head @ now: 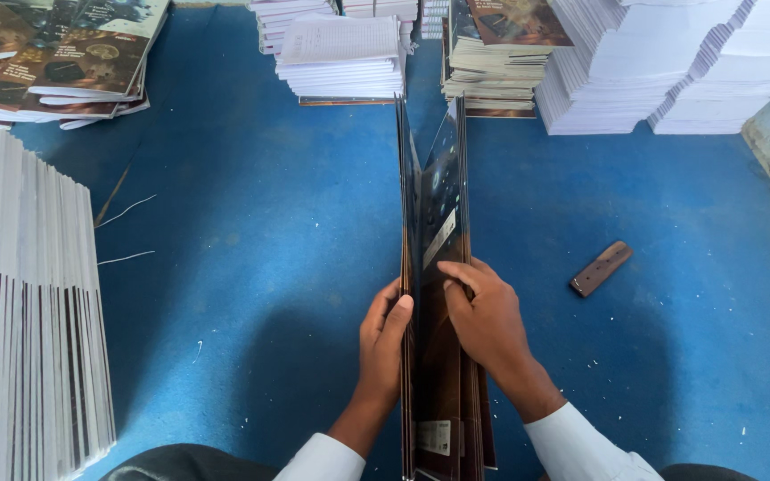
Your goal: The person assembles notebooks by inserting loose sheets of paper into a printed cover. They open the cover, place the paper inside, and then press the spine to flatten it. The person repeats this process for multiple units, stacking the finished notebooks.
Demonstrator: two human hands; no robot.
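A thin stack of dark glossy book covers (437, 214) stands on edge on the blue floor, running away from me. My left hand (383, 343) presses flat against the stack's left side. On the right side my right hand (485, 322) rests on the outer cover, fingers curled over its face. Both hands clamp the sheets upright between them. White sleeves show at both wrists.
A tall pile of printed sheets (24, 312) fills the left edge. Stacks of white booklets (340, 58) and covered books (496, 62) line the far side, with more white stacks (670, 62) at the right. A small brown wooden block (601, 268) lies on the blue floor (251, 232).
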